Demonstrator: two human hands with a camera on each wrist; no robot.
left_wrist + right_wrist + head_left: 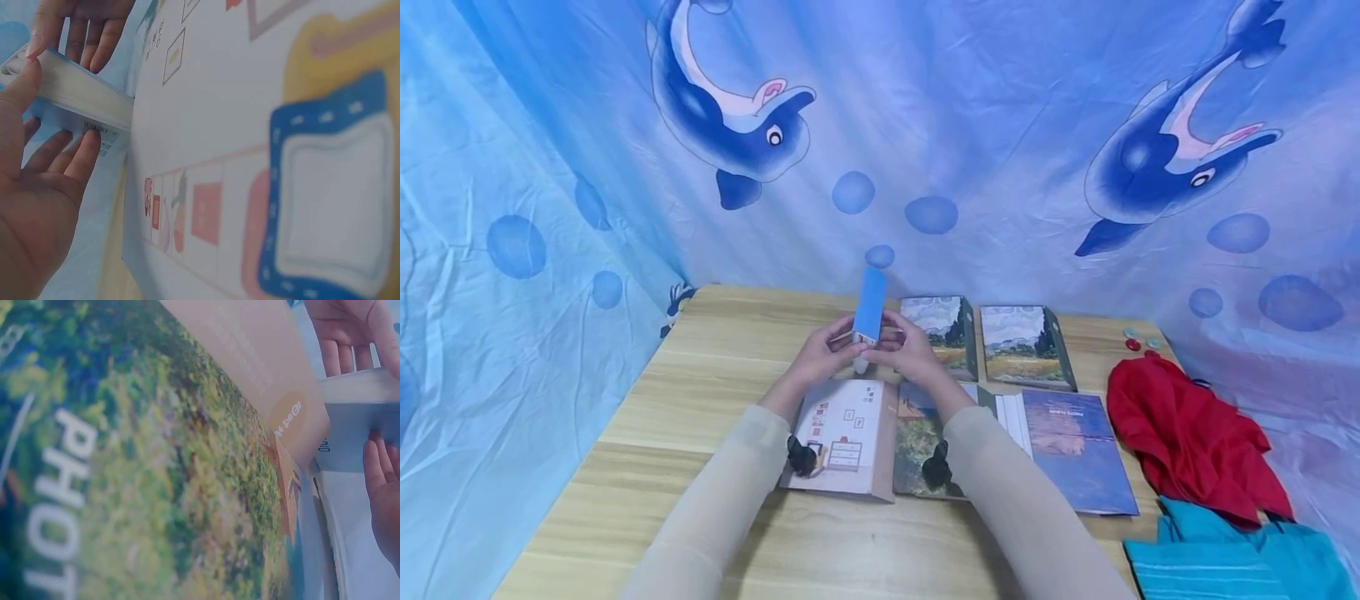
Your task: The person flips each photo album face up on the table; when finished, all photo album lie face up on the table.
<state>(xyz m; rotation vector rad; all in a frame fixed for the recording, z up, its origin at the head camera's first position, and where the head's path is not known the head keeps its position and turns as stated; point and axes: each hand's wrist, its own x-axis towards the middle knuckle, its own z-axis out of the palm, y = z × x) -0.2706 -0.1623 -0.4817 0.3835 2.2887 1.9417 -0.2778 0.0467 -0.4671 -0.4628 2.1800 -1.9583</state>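
Both hands hold a blue album point(870, 304) upright between them at the middle of the table, its narrow blue side facing up. My left hand point(822, 357) grips it from the left and my right hand point(913, 348) from the right, thumbs at the near end. Pale page edges and a barcode on the blue cover of the album point(87, 90) show in the left wrist view. Just below the hands lies a white album with drawn furniture point(842, 429). Beside it, partly under the right forearm, is a landscape-painted photo album point(917, 450).
Two albums with a wheat-field picture point(1026, 342) lie at the back right. A purple-blue photo album point(1078, 450) lies nearer. Red cloth point(1187, 433), teal cloth point(1240, 554) and several small red and green discs point(1132, 343) are at the right edge. A blue dolphin curtain point(970, 125) hangs behind.
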